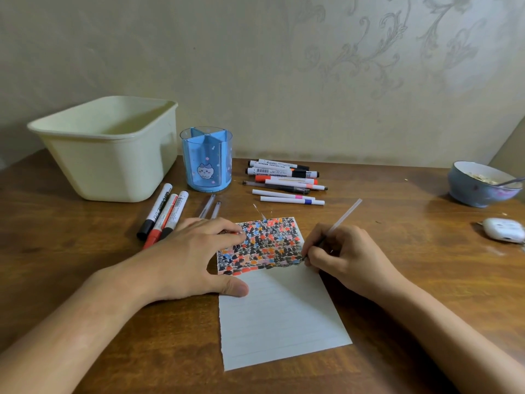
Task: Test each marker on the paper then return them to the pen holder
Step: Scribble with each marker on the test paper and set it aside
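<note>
The right hand (343,254) has its fingers (312,255) curled round a thin pen (342,217), grasping it low on the barrel, with the tip touching the right edge of the paper (284,308) where the scribbles end. The pen's pale barrel slants up and to the right, away from the hand.

The left hand (187,257) lies flat with its fingers (230,231) released and spread, pressing the paper's left side; the thumb rests on the left edge and the fingertips reach onto the coloured patch. The top part of the sheet is filled with black, red, orange and blue marks, and the lower part is blank and lined.

Just left of the left hand lie three thick markers (163,214), side by side, caps toward the person, and two slim pens (211,207) beyond the knuckles. Behind them stands the blue pen holder (206,160), upright, showing no markers inside. To its right a heap of markers (284,179) lies on the counter (412,280). A cream tub (110,149) stands left of the holder. Far right are a bowl (480,186) with a spoon and a small white case (502,230).
</note>
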A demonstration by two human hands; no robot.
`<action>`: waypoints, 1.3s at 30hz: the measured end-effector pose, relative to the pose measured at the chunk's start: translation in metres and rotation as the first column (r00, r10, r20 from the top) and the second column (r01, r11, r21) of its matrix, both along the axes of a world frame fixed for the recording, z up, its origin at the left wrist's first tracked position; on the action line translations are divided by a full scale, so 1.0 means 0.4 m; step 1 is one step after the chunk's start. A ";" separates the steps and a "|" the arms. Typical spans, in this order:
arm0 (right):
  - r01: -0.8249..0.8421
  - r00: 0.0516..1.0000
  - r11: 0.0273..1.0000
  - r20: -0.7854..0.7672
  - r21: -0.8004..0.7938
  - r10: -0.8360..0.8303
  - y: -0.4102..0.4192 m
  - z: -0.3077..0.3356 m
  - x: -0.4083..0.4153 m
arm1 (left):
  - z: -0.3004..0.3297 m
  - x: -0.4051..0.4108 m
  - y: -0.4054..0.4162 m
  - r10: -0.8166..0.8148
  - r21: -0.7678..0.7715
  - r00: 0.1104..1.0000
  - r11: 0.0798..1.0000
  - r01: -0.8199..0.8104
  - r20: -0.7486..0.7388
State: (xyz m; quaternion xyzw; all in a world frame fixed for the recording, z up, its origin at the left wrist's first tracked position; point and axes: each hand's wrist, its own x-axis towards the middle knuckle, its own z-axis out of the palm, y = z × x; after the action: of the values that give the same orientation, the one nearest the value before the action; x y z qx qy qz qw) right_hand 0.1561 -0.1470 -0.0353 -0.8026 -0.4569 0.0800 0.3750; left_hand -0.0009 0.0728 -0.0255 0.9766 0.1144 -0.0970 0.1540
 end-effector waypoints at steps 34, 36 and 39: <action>-0.142 0.990 0.989 -0.017 -0.040 0.141 0.004 -0.001 -0.020 | -0.006 -0.006 -0.035 -0.012 -0.145 0.957 0.988 0.056 0.290; -0.161 0.987 0.985 0.003 -0.056 0.161 0.007 0.002 -0.028 | -0.004 -0.006 -0.039 -0.004 -0.159 0.917 0.985 0.074 0.398; -0.211 0.976 0.974 0.041 -0.078 0.215 0.014 0.004 -0.049 | -0.003 -0.005 -0.051 -0.041 -0.122 0.868 0.986 0.116 0.494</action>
State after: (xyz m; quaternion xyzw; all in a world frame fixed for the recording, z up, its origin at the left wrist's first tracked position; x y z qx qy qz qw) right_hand 0.1365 -0.1415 -0.0337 -0.7639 -0.5464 0.1166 0.3230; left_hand -0.0028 0.0523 -0.0266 0.9590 0.0242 0.1390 0.2457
